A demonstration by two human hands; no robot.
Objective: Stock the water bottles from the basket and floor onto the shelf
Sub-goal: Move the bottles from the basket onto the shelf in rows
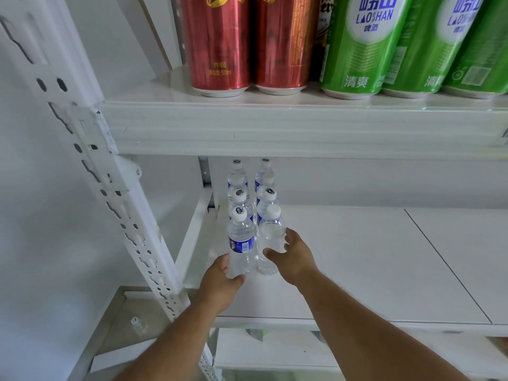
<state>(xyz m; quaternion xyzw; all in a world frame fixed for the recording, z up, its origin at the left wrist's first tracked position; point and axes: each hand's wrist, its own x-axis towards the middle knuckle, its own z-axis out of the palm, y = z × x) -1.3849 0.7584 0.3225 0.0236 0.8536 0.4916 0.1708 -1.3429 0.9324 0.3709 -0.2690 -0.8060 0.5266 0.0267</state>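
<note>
While two rows of water bottles already run back along the left end of the white shelf (357,257), the person is setting the front pair in line with them. The left hand (220,281) wraps the base of the labelled front bottle (241,243), thumb on the near side and fingers curled behind, gripping low probably so the bottle can be slid or seated upright without tipping. The right hand (294,254) cups the unlabelled front bottle (270,240), its fingers loosely curved round the body; the grip looks light, as if steadying rather than carrying. Both bottles stand upright, just beside each other and close behind them the capped bottles (239,193) of each row. The rows hug the upright post (110,188), which keeps the wide remainder of the shelf free for more stock. On the floor below, another bottle (138,324) lies waiting. Beer cans (354,45) fill the shelf above.
</note>
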